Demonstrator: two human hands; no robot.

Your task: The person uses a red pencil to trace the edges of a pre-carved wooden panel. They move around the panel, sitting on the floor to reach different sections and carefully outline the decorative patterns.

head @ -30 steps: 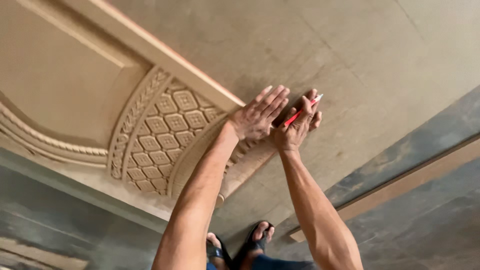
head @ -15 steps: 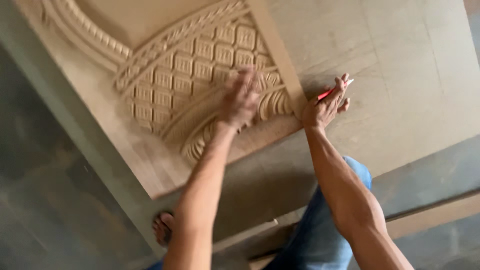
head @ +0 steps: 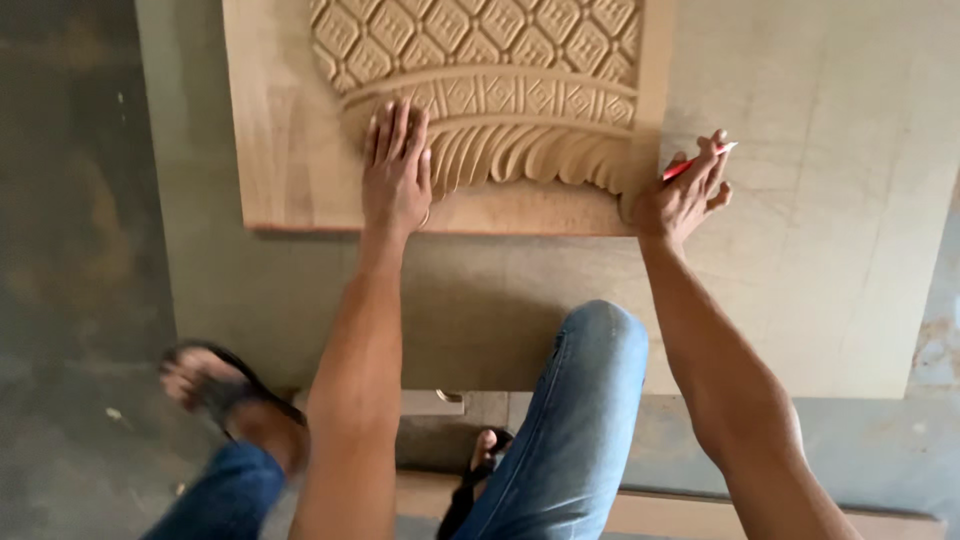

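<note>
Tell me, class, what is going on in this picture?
A person leans over a carved wooden panel that lies on a larger flat board. The left hand presses flat on the carving near the panel's lower edge. The right hand rests at the panel's lower right corner and holds a red pencil. One knee in jeans is raised toward the board, and a sandalled foot is on the floor.

Beyond the fingertips of the left hand (head: 396, 172), passage is blocked by raised carved ridges of the tan wooden panel (head: 280, 130), while flat grey board (head: 820, 260) is left open beside the right hand (head: 685, 195).
</note>
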